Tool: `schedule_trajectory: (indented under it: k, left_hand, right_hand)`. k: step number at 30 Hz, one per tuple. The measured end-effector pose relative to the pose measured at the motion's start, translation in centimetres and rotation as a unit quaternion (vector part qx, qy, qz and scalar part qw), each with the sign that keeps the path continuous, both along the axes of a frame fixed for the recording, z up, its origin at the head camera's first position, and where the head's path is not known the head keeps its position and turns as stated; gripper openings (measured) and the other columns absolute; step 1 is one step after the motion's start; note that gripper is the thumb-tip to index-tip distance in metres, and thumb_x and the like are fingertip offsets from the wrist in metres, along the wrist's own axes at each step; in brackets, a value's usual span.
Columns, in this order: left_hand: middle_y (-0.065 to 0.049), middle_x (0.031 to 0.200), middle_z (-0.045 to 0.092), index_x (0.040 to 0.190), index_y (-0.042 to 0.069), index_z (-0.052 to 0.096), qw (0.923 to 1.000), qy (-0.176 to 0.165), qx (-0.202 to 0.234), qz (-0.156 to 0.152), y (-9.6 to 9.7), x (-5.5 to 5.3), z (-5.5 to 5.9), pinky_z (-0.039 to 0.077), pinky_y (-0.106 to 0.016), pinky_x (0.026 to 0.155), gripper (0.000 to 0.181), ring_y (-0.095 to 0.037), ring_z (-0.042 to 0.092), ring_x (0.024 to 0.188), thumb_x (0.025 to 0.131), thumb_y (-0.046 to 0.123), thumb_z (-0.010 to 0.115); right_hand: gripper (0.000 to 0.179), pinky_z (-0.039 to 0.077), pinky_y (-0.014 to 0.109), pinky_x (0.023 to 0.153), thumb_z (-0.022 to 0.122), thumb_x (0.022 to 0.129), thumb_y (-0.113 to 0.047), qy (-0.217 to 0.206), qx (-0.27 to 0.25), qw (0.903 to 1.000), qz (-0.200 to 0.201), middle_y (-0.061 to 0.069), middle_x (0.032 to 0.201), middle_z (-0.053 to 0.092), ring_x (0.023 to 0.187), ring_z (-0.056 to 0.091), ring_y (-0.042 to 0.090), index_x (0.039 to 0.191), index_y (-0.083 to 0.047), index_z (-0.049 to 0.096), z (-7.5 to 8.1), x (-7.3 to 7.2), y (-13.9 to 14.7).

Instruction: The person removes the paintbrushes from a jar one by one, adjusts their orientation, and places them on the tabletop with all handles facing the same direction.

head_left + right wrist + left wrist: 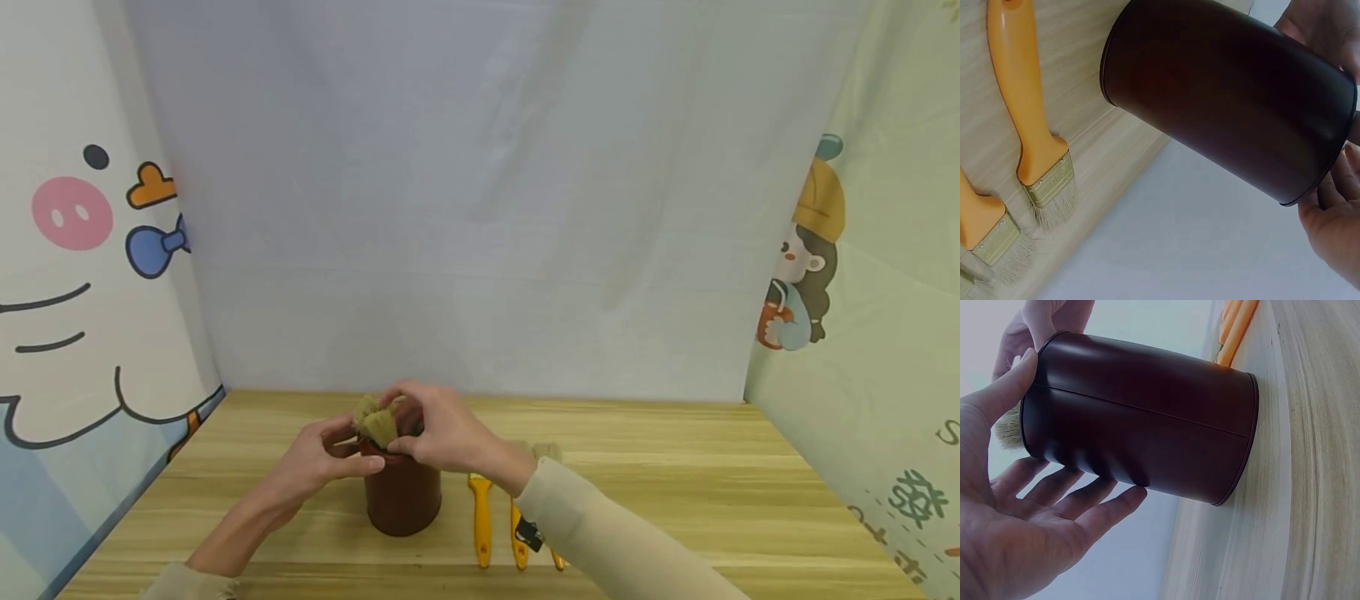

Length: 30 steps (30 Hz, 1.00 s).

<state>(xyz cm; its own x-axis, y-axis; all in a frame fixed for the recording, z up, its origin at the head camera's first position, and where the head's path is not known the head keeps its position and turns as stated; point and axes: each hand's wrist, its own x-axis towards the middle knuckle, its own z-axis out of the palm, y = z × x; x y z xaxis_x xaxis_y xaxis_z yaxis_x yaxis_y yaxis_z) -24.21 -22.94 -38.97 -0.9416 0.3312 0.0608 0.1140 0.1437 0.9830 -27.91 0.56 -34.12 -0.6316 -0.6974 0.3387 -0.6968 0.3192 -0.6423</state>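
Note:
A dark brown cylindrical holder (pixel 403 496) stands upright on the table, with pale brush bristles (pixel 375 423) showing above its rim. My left hand (pixel 318 454) holds the holder at its left side. In the left wrist view the left thumb (pixel 1019 378) lies at the rim and the fingers touch the wall (pixel 1147 419). My right hand (pixel 442 429) is over the mouth, thumb and forefinger curled round the bristles of a paintbrush. The brush's handle is hidden inside. In the right wrist view the right hand's fingers (pixel 1332 206) bend at the rim.
Right of the holder, several paintbrushes with orange handles (pixel 482 523) lie on the wooden table (pixel 675 500), bristles away from me, partly under my right forearm. A pale cloth (pixel 480 208) hangs behind; printed cloths (pixel 97 333) stand at both sides.

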Motion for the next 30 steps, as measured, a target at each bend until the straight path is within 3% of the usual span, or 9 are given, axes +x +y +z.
schedule_trajectory:
  k: [10, 17, 24, 30]
  left_hand:
    - [-0.025, 0.162, 0.039, 0.161, 0.006, 0.044, 1.0, 0.001, -0.003, 0.002, -0.06, -0.02, 0.02, 0.052, -0.049, 0.107, 0.076, -0.047, 0.048, 0.141, 0.096, 0.021, 0.079]
    - [-0.025, 0.159, 0.043, 0.159, 0.006, 0.046, 1.0, 0.0, 0.001, 0.003, 0.07, 0.12, 0.0, 0.054, -0.047, 0.104, 0.073, -0.044, 0.052, 0.139, 0.096, 0.021, 0.08]
    - [-0.026, 0.162, 0.039, 0.162, 0.006, 0.043, 1.0, -0.002, 0.009, 0.003, 0.03, 0.15, -0.21, 0.054, -0.047, 0.104, 0.076, -0.047, 0.049, 0.141, 0.096, 0.02, 0.079]
    - [-0.025, 0.162, 0.039, 0.161, 0.007, 0.044, 0.9999, 0.011, 0.003, -0.003, -0.07, 0.05, -0.3, 0.052, -0.05, 0.107, 0.075, -0.047, 0.048, 0.141, 0.096, 0.02, 0.08]
  right_hand:
    - [0.05, 0.057, 0.017, 0.077, 0.08, 0.092, 0.004, 0.001, 0.033, 0.9994, 0.012, 0.002, 0.103, 0.075, 0.086, 0.071, 0.003, 0.136, -0.011, 0.062, 0.38, -0.21, 0.06]
    - [0.051, 0.057, 0.017, 0.072, 0.079, 0.091, 0.006, 0.002, 0.055, 0.9983, 0.016, 0.001, 0.101, 0.075, 0.085, 0.069, 0.002, 0.136, -0.013, 0.063, 0.69, -0.31, 0.1]
    - [0.052, 0.058, 0.018, 0.075, 0.078, 0.093, 0.006, -0.004, 0.033, 0.9994, 0.013, 0.003, 0.102, 0.075, 0.088, 0.071, 0.004, 0.139, -0.012, 0.063, 0.43, -0.2, 0.45]
    - [0.05, 0.059, 0.019, 0.075, 0.076, 0.094, 0.007, 0.007, -0.018, 0.9998, 0.011, 0.006, 0.102, 0.075, 0.085, 0.072, 0.004, 0.139, -0.01, 0.062, 0.24, 0.02, 0.81]
